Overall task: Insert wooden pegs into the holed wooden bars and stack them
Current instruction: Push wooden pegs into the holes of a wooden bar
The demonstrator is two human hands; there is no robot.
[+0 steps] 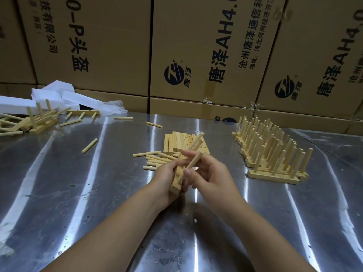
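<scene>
While the left hand curls round the near end of a holed wooden bar, held tilted above the metal table, the right hand pinches a peg between thumb and fingertips against the bar's face; whether its lower end sits in a hole cannot be told; two more pegs stick up from the bar's far part; just behind the hands lie loose pegs and a flat stack of bare bars; to the right, rows of finished pegged bars stand with pegs upright; far left, a heap of bars and pegs lies beside white foam pieces and a crumpled plastic bag; behind, printed cardboard boxes are stacked shut, their contents hidden.
</scene>
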